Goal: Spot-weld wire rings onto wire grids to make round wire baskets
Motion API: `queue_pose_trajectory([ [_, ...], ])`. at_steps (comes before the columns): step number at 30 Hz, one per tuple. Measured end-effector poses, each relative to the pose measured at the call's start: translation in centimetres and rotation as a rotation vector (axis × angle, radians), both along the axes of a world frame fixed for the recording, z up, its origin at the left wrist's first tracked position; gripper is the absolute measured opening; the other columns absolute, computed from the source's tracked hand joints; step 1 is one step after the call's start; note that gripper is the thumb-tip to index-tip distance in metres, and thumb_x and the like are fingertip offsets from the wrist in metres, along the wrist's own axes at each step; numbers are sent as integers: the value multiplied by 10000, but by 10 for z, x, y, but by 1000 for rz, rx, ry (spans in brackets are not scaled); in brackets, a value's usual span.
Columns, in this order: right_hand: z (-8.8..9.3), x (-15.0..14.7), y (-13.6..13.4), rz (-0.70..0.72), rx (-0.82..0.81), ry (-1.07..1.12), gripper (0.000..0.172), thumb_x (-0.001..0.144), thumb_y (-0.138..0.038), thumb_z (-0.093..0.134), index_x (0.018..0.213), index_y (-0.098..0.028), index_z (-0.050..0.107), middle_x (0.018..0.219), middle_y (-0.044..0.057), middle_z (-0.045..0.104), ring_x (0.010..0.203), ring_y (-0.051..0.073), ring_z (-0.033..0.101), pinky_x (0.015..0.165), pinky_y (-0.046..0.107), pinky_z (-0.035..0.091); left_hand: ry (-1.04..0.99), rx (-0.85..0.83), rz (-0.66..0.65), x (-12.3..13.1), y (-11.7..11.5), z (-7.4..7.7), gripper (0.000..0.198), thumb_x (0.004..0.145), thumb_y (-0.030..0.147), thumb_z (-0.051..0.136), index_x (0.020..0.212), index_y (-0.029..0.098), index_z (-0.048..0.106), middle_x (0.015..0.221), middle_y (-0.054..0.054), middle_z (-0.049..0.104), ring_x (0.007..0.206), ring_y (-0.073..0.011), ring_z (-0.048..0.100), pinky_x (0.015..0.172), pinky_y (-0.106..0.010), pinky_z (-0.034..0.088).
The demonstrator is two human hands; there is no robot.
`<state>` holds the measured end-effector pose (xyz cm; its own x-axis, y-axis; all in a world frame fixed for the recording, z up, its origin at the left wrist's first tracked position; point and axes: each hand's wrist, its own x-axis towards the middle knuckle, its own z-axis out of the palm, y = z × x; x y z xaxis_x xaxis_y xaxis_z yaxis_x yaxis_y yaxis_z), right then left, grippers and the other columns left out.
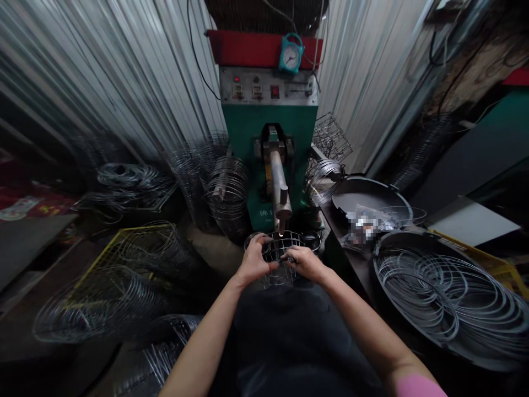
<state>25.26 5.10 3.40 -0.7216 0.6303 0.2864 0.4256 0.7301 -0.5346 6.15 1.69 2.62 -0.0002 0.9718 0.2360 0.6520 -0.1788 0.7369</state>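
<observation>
Both my hands grip a small round wire basket [284, 246] under the tip of a green spot-welding machine's arm [278, 187]. My left hand [253, 263] curls over the basket's left rim with fingers closed on the wire. On the near right side of the rim, my right hand [306, 261] is closed. A small glow shows where the electrode tip [281, 230] meets the basket's top ring.
The green and red machine [268, 116] carries a teal clock [291, 53]. Stacks of wire rings [226, 190] and wire baskets [136, 259] lie at left. A dark tray of loose wire rings [446, 298] sits at right, below corrugated metal walls [124, 71].
</observation>
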Motion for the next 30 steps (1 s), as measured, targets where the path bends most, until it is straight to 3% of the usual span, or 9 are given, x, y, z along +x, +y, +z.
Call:
queue_pose_trajectory([
  [7,3,-6,13,-51,-21,40,103,767,-129,612,833,-180,672,855,62,668,785,154,644,701,244,486,-39,-10,26,-1,15,-2,568,485,224,731,1023,198,548,1155,-64,491,1098,-239,510,961,-403,413],
  [11,-2,-5,7,-110,0,38,135,785,-128,589,865,-196,673,868,51,674,796,149,643,707,234,480,-50,-11,43,-1,15,-4,574,483,246,733,1024,187,550,1132,-63,497,1052,-230,528,920,-386,440],
  [17,-5,-13,20,-207,41,-5,174,789,-128,583,927,-183,673,941,84,673,856,185,644,749,270,486,35,-12,121,0,31,7,555,475,256,742,997,177,572,1085,-65,527,1047,-242,529,917,-381,437],
  [22,-4,-8,21,-274,24,54,251,781,-149,602,1006,-243,660,1051,61,651,937,180,626,811,289,484,1,-49,93,-3,39,4,547,486,248,751,993,175,559,1045,-55,528,998,-223,543,874,-366,455],
  [30,-9,0,31,-384,3,41,168,805,-153,571,921,-218,673,943,56,653,856,176,628,761,272,475,-31,-26,78,-11,55,0,569,480,246,757,1005,175,548,1076,-56,515,1023,-216,535,909,-361,438],
])
